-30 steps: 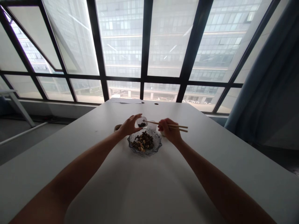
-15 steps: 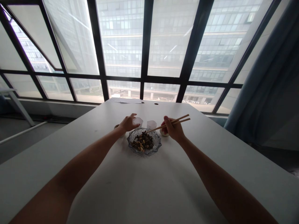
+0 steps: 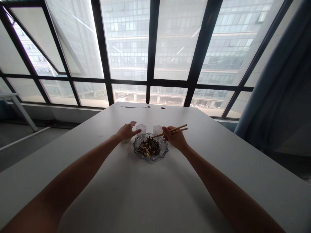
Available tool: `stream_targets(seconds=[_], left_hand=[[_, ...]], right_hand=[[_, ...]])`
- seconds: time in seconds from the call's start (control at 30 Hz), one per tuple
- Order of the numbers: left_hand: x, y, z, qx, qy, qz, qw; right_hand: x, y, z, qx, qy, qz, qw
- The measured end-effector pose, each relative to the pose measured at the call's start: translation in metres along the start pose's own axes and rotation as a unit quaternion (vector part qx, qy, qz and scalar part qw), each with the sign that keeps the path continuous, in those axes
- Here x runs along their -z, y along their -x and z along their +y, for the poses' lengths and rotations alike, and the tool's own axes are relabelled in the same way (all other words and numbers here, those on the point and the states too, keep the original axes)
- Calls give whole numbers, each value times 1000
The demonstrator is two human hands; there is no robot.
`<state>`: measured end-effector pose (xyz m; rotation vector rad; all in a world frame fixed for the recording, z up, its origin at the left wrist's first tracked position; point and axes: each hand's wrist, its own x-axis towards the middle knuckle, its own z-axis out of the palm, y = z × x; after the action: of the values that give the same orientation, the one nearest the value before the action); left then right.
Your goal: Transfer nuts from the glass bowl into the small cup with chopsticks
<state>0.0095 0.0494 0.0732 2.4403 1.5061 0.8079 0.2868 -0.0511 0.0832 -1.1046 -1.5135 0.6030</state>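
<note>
My left hand [image 3: 126, 131] is open, thumb and fingers apart, just left of a clear plastic cup [image 3: 141, 128]. Part of a small pale container [image 3: 126, 140] shows under that hand. Wooden chopsticks [image 3: 181, 128] are gripped in my right hand [image 3: 175, 137], their tips reaching down to the far side of a scalloped glass bowl [image 3: 150, 159]. Dark seeds and paler nuts [image 3: 148, 148] lie heaped in the bowl. I cannot make out whether the tips pinch anything. A second clear plastic cup [image 3: 157, 129] stands behind the bowl, left of my right hand.
The white table [image 3: 145, 194] extends to the windows [image 3: 128, 42]. Sheets of paper [image 3: 131, 105] lie at its far edge, beside a dark round hole [image 3: 163, 108]. A blue curtain [image 3: 264, 87] hangs at the right, and another table's white leg [image 3: 25, 113] stands at the left.
My left hand has moved left and slightly nearer, away from the left cup, which sits a little further left and nearer. My right hand has shifted left and down with the chopsticks.
</note>
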Motion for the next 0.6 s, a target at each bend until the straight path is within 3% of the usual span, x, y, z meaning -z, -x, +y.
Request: stream_targets(seconds=[0.13, 0.3, 0.43, 0.6], left_hand=[[9, 31, -19, -12, -17, 37, 999], [2, 61, -37, 24, 57, 88, 994], [-8, 68, -38, 54, 117, 120, 984], [-12, 70, -32, -16, 84, 156, 984]], right_hand=[[-1, 1, -1, -2, -22, 19, 1000], [4, -1, -7, -19, -45, 48, 998], [14, -5, -10, -35, -76, 65, 994], [24, -10, -9, -40, -65, 81, 994]])
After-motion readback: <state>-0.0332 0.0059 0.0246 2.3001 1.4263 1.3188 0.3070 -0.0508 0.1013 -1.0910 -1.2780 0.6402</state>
